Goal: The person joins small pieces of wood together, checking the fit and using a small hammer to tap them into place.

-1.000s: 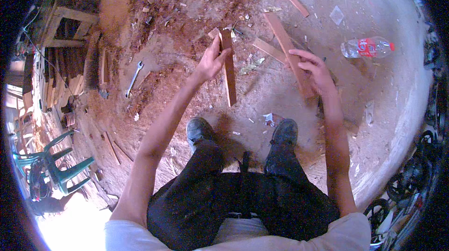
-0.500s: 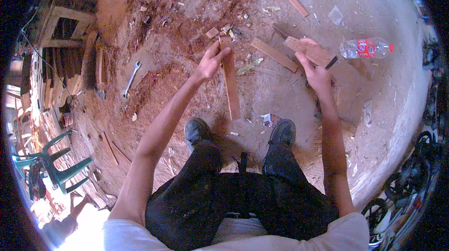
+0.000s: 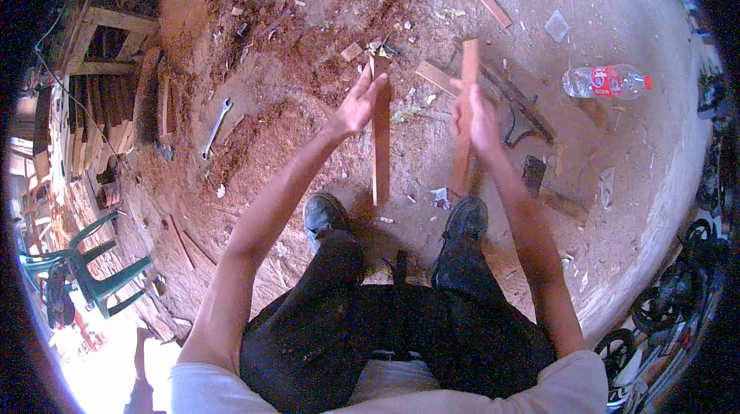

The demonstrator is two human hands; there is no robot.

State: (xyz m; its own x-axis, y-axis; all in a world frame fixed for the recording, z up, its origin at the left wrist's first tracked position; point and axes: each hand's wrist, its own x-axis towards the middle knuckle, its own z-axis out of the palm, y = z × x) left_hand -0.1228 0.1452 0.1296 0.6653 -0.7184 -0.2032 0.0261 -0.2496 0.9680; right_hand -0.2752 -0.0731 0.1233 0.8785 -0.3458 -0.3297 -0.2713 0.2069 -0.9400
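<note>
Over a dirt floor [image 3: 270,90], the left hand [image 3: 358,109] grasps the left slat [image 3: 381,136], thumb and fingers about its upper part, just off centre toward 12 o'clock, its near end pointing to 6. The right hand [image 3: 481,117], slightly blurred, clasps the right slat [image 3: 469,63] around the middle, near 1 o'clock, the far end standing clear of the grip. A third slat [image 3: 434,75] lies at 1 o'clock, partly hidden behind the right one; a wrench [image 3: 218,129] rests at 10 o'clock, a bottle [image 3: 605,82] at 2. Both held pieces, apparently wood, look light and stiff, unlikely to slip or snap, though rough edges could leave splinters; a hold near mid-length should balance each best
</note>
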